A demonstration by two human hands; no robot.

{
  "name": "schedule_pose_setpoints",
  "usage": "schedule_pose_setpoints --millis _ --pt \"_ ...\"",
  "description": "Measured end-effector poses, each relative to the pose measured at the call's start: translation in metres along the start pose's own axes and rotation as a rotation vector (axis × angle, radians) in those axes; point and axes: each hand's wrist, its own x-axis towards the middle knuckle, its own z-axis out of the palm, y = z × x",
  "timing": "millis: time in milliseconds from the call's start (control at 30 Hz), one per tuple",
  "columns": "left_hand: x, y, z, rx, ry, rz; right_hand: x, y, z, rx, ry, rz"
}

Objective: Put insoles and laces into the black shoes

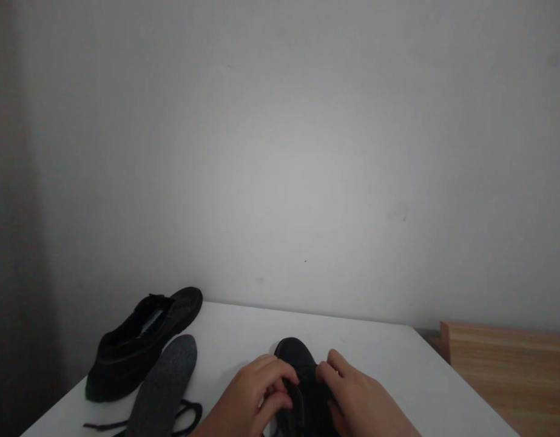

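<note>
A black shoe lies on the white table with its toe pointing toward the wall. My left hand is at the shoe's left side, thumb and fingers closed at the edge of its upper. On the other side my right hand has its fingers bent and pressed to the upper near the tongue. What exactly each hand pinches is too dark to make out, and the shoe's heel end is outside the picture. Left of my hands lie a grey insole and a black shoelace, partly under the insole.
A second black shoe rests at the table's left edge, its toe near the wall. The white table meets a plain wall at the back. Beyond the table's right edge stands a wooden board.
</note>
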Motion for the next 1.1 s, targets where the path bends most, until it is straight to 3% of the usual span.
schedule_pose_setpoints --millis 200,367,400,567,667,967,1100 --pt "-0.004 -0.002 0.001 -0.009 -0.001 0.009 0.001 -0.008 0.002 -0.081 0.032 0.009" --pt "-0.004 -0.003 0.003 -0.01 0.005 0.002 -0.008 0.001 0.005 0.087 0.311 -0.174" --pt "-0.004 -0.003 0.002 -0.01 0.002 0.002 -0.009 0.001 0.004 0.148 0.315 -0.195" --pt "-0.003 0.0 0.001 -0.014 0.002 -0.005 -0.004 -0.013 -0.004 0.265 0.042 -0.123" --pt "-0.003 0.002 0.0 -0.02 0.001 -0.015 0.0 -0.023 -0.011 0.223 -0.038 -0.085" --pt "-0.004 0.002 -0.001 0.075 0.013 0.071 0.004 -0.027 -0.014 0.094 -0.044 -0.064" --pt "-0.003 0.0 0.001 0.08 0.024 0.103 0.006 -0.027 -0.01 0.14 -0.059 -0.078"
